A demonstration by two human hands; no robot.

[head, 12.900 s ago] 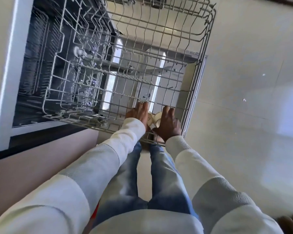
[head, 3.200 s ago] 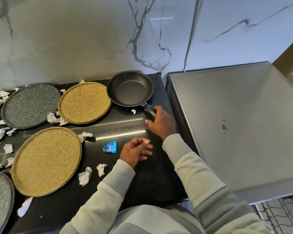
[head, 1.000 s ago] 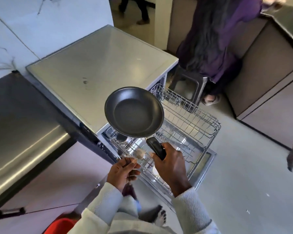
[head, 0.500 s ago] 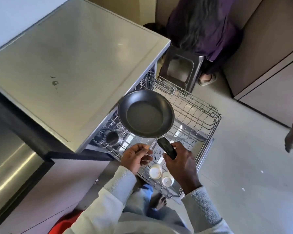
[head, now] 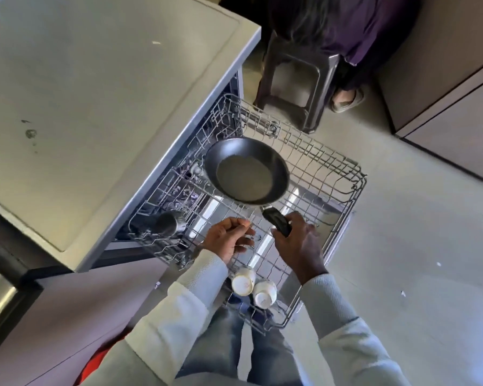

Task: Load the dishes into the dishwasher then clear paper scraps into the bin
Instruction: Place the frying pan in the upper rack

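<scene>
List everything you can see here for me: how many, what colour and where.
frying pan: one, black, held over the rack
rack: one, silver wire, pulled out of the dishwasher
cups: two, white, at the rack's near end
metal cup: one, steel, in the rack's left corner
dishwasher: one, pale grey top, on the left
paper scraps: a few, white, on the floor at right
stool: one, dark brown, beyond the rack
other person: one, purple clothes, by the stool
left hand: one, loosely curled, empty, over the rack
right hand: one, grips the pan's handle
</scene>
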